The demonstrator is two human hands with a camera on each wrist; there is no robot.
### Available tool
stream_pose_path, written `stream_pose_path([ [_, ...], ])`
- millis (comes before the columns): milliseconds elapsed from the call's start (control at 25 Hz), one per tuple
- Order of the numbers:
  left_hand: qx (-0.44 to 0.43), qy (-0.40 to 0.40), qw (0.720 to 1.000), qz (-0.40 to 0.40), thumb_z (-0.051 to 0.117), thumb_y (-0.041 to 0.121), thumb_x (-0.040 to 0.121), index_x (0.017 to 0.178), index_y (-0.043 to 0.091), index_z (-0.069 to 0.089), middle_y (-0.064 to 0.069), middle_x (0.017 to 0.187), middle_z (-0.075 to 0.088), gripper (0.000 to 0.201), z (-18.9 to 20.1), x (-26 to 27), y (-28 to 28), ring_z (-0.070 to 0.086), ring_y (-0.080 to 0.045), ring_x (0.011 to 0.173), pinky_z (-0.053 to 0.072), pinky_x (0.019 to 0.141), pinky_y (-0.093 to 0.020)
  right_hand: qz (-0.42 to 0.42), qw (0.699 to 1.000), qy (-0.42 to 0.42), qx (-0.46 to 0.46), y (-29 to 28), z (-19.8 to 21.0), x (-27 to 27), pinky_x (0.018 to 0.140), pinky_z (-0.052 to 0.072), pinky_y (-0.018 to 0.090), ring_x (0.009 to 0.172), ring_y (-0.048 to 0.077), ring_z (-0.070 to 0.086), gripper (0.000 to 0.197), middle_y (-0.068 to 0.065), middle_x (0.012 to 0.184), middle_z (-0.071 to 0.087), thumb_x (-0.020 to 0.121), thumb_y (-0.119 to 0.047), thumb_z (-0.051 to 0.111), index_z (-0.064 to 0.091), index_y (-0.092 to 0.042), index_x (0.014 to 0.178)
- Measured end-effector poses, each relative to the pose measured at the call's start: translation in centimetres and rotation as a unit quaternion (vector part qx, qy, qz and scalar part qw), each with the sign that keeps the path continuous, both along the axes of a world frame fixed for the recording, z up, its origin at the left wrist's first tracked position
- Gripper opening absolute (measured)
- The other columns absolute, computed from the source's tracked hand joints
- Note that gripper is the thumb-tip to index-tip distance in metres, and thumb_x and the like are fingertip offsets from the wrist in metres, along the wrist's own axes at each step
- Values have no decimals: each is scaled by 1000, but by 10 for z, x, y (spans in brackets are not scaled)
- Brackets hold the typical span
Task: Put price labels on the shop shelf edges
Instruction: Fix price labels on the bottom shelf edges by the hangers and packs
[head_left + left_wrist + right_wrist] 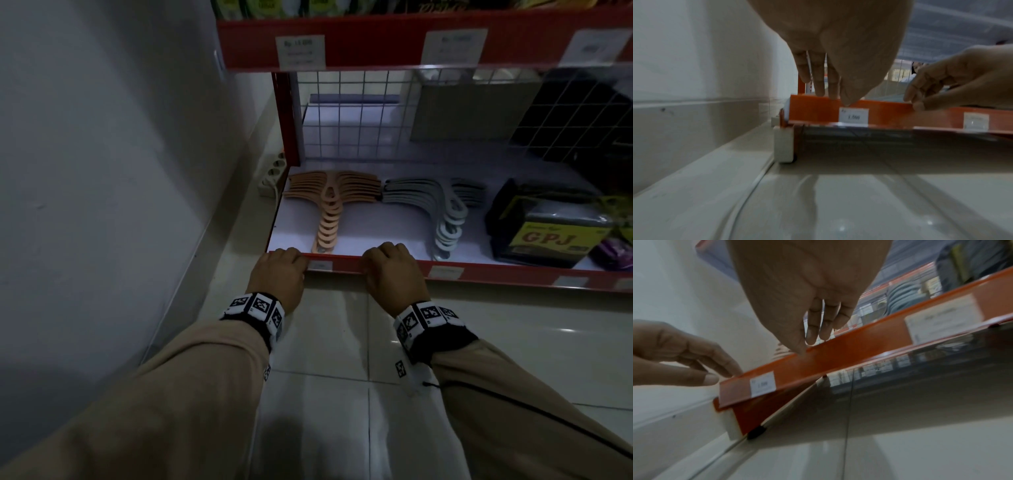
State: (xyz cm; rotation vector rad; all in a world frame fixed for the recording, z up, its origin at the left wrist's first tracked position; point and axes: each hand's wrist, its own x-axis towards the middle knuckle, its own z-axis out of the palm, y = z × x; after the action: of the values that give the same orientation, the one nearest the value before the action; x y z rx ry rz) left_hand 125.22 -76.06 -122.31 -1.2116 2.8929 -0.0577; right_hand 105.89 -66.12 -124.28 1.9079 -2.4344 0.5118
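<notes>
Both hands sat on the red front edge [342,265] of the bottom shelf, near its left end. The left hand [279,274] had its fingers [819,78] held together and hooked over the top of the strip, thumb against the front face. The right hand [394,270], at three o'clock from it, lay the same way, fingers [813,327] close together over the lip. Neither hand plainly clamped anything; they seemed to press on the strip, though the blur leaves that unsure.

A small white price label [853,116] sat in the strip between the two hands, its print too smeared to read fully. A second label [446,272] lay at three o'clock of the right hand. On the shelf, at twelve o'clock from the hands, lay fanned tan hangers [329,205] and, beside them, grey hangers [442,212].
</notes>
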Motion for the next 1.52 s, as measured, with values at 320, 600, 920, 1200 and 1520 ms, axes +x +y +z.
stream_pose_path([
  [320, -7, 42, 998, -48, 48, 31, 93, 133, 24, 47, -1, 133, 49, 40, 60, -49, 33, 42, -24, 122, 29, 101, -37, -26, 992, -80, -98, 29, 57, -30, 77, 45, 36, 98, 29, 55, 21, 10, 104, 59, 86, -15, 62, 63, -13, 106],
  [600, -96, 111, 981, -126, 47, 32, 93, 130, 22, 49, -3, 128, 51, 39, 154, -104, 37, 43, -26, 119, 32, 98, -40, -49, 977, -29, -205, 39, 147, -56, 75, 45, 37, 94, 35, 55, 16, 16, 99, 60, 84, -10, 63, 64, -6, 100],
  [920, -157, 157, 957, -188, 49, 35, 91, 126, 19, 52, -4, 127, 52, 38, 234, -132, 25, 43, -27, 117, 34, 92, -40, -130, 963, 3, -236, 41, 229, -85, 76, 44, 38, 100, 34, 52, 22, 16, 103, 57, 84, -13, 60, 62, -7, 105],
  [1200, -178, 189, 928, -266, 51, 34, 90, 120, 16, 54, -5, 121, 53, 35, 274, -155, 20, 44, -26, 112, 36, 87, -38, -204, 953, 28, -222, 56, 265, -100, 80, 49, 45, 102, 31, 53, 24, 11, 106, 56, 82, -13, 63, 62, -11, 107],
  [1520, -201, 212, 920, -262, 54, 36, 89, 123, 17, 52, -6, 128, 48, 40, 263, -201, 45, 41, -28, 116, 36, 90, -40, -238, 938, 90, -236, 84, 259, -141, 85, 45, 41, 109, 35, 49, 32, 15, 114, 56, 83, -16, 64, 59, -7, 113],
])
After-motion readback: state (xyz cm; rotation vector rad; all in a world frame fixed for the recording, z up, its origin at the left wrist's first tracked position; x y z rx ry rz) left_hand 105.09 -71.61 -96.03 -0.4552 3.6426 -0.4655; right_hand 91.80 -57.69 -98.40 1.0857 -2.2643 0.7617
